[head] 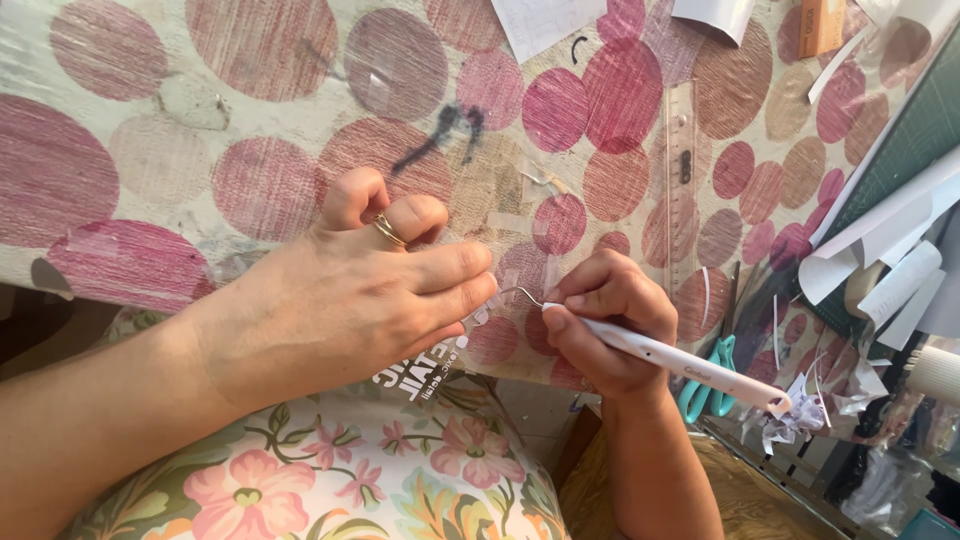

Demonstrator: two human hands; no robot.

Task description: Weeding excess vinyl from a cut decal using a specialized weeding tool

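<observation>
sheet: clear film piece (480, 315) lay at the desk's near edge, partly overhanging it; the cut shapes on it were too small to make out.
hook tool: white pen-like weeder (665, 358), thin metal hook at its tip, touched the film just beside the left fingertips.
right hand: right hand (605, 325) pinched the weeder like a pen, thumb and forefinger pressed low near the hook end.
left hand: left hand (370, 290) lay flat, fingers together, and pressed the film down at the near edge; gold ring (388, 231) sat on one raised finger.
desk: desk (200, 130) wore a cloth of pink and brown dots under clear plastic.
ruler: clear ruler (682, 170) lay right of the hands, running toward the far edge.
scissors: teal scissors (705, 385) sat at the near edge, right of the right hand.
scraps: white paper scraps (795, 415) were heaped by the tool's back end; curled white sheets (880, 240) lay near the right edge.
risk 1: hook sat very close to the left fingertips, so a slip looked likely to prick them.
risk 2: film hung over the edge; weaker pressure could have let it slide or lift.
risk 3: too steep a hook could have torn the film or snagged the plastic cover.
risk 4: an elbow swing could have knocked scissors or scraps off.
</observation>
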